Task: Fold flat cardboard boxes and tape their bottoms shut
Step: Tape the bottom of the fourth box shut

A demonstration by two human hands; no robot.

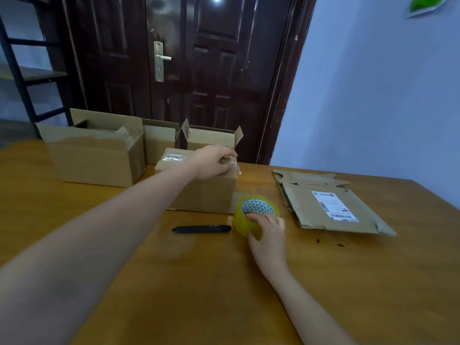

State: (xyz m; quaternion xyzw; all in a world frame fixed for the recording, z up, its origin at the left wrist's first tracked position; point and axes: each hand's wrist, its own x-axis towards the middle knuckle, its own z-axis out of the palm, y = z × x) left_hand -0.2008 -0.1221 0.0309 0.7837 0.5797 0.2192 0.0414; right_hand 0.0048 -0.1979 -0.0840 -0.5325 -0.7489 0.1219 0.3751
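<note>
A small folded cardboard box (206, 192) stands in the middle of the wooden table (199, 282), clear tape shining on its upper face. My left hand (214, 163) rests on the box's top right edge, fingers pinching the tape end there. My right hand (268, 235) grips a yellowish roll of clear tape (254, 215) just right of the box, near the table surface. A thin strip of tape seems to run between roll and box. A stack of flat cardboard boxes (331, 205), the top one with a white shipping label, lies to the right.
A black pen-like cutter (201, 229) lies in front of the box. A large open box (94, 155) and two smaller open boxes (211, 139) stand at the table's far edge. Behind are a dark door (199, 58) and a shelf frame (25, 70).
</note>
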